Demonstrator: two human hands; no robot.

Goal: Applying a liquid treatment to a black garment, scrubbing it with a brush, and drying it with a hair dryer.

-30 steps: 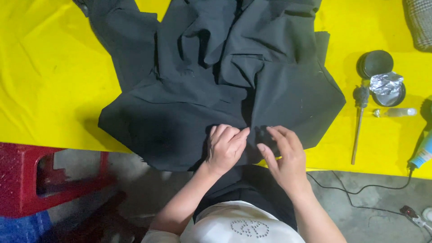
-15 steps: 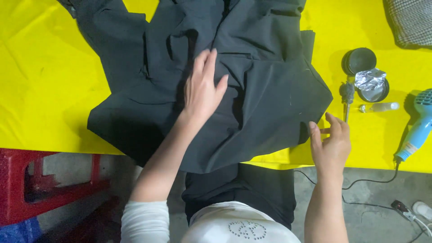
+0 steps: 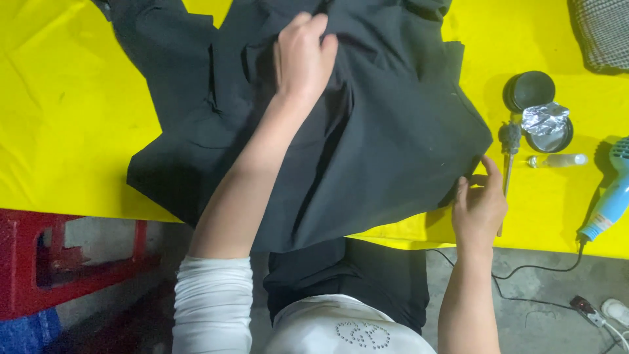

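Two hands work one dark garment (image 3: 386, 131), which lies spread over the yellow table cover (image 3: 59, 118), its bulk running from the top edge of the view down toward the person, with its near hem hanging over the table's front edge.

The left hand (image 3: 303, 56) is far up the cloth, near the top of the view, fingers curled down into a fold. It appears closed on a pinch of fabric, though the fingertips are hidden in the creases, so how much it has hold of cannot be told.

The right hand (image 3: 479, 200) sits at the garment's right corner, close to the table's front edge. Thumb and fingers are bent together at the cloth's edge and seem to nip the corner; the contact itself lies in shadow.

The two grips therefore stand well apart, on a diagonal: left hand high and central, right hand low and outward. The cloth between them lies loosely, with soft folds.

Just beside the right hand lie a thin metal tool (image 3: 508, 157), round black tins (image 3: 532, 90), a crumple of foil (image 3: 545, 119) and a small clear bottle (image 3: 557, 160). A blue hair dryer (image 3: 609, 203) rests further right.
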